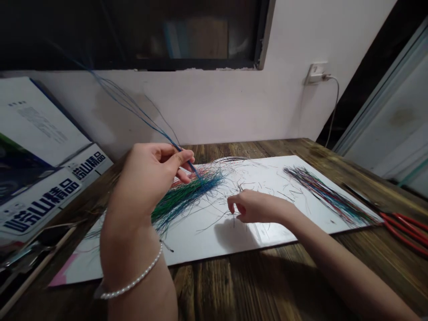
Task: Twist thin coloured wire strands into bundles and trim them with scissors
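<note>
My left hand (147,178) pinches a few long, thin blue wires (133,107) between thumb and fingers, and they fan up and away toward the wall. Just below it, a dense green and blue wire bundle (185,198) lies on a white board (197,249). My right hand (254,206) hovers low over the board with curled fingers among scattered short wire strands (257,180). I cannot tell whether it holds a strand. A pearl bracelet (130,281) circles my left wrist.
A second multicoloured wire bundle (327,196) lies at the board's right end, beside red-handled pliers (404,229). The board rests on a dark wooden table (214,285). Printed cartons (40,151) stand at the left. A plugged-in wall socket (316,73) has a white cord.
</note>
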### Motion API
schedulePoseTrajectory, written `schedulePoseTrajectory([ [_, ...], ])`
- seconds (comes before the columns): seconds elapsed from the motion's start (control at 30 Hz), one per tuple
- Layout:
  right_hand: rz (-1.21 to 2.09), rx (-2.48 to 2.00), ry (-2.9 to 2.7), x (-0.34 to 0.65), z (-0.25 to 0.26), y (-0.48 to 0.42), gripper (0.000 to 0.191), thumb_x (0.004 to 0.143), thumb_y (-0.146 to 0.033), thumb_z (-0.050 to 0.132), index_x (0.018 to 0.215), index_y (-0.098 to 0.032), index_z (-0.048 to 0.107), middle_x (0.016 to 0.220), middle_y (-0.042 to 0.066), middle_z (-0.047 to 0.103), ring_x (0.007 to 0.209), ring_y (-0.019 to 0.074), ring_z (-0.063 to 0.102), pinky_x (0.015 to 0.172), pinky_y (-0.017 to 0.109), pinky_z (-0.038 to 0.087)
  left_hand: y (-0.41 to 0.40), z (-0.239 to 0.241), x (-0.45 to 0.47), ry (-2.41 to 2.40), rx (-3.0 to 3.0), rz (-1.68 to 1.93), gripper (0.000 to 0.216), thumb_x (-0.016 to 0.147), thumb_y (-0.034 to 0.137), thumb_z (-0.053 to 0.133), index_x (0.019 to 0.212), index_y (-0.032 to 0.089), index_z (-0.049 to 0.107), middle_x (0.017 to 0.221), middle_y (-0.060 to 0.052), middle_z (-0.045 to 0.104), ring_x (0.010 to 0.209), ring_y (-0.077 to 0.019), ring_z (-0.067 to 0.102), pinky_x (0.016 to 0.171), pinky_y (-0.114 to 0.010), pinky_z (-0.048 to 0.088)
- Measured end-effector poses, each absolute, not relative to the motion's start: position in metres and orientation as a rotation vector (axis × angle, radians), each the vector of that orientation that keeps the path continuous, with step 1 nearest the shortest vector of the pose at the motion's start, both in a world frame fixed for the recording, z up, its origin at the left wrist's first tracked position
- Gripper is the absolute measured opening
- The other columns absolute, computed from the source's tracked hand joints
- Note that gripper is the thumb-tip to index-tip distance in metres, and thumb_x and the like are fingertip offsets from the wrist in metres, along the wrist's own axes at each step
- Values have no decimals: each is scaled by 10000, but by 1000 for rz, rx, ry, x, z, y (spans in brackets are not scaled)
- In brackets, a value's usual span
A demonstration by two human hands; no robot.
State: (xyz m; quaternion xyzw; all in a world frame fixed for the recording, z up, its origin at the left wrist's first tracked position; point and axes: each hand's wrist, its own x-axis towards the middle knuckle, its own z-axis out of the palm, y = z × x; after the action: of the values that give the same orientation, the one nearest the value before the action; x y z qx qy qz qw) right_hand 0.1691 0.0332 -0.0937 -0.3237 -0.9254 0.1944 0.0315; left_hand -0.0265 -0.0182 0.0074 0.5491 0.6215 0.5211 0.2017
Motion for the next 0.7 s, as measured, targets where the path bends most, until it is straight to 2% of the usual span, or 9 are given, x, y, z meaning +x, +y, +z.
schedulePoseTrajectory([
  [0.13,562,-1081,-2944,162,-120,43,301,658,-87,579,931,-203,632,720,14,630,619,128,531,483,218,274,-15,3,-32,1680,1731,1331,270,747,222,660,478,194,647,352,3,534,348,-97,479,350,-203,303],
  [0.23,511,-1093,-2999,159,-126,45,267,677,-97,570,911,-206,640,742,20,644,655,142,564,495,230,274,-13,0,-34,1655,1783,1285,284,754,237,647,475,190,634,362,-1,543,341,-93,471,344,-206,279],
  [0.43,393,-1126,-3068,153,-128,43,207,689,-133,561,865,-202,646,781,29,681,700,172,606,504,247,278,-11,-4,-35,1637,1814,1261,271,749,242,654,487,178,629,389,-10,558,371,-87,503,383,-176,320],
  [0.7,251,-1158,-3105,150,-128,39,203,697,-130,556,869,-160,660,825,100,698,757,235,651,505,263,302,-12,-3,-32,1576,1800,1293,267,726,223,676,469,179,621,399,-6,557,365,-92,499,376,-180,324],
])
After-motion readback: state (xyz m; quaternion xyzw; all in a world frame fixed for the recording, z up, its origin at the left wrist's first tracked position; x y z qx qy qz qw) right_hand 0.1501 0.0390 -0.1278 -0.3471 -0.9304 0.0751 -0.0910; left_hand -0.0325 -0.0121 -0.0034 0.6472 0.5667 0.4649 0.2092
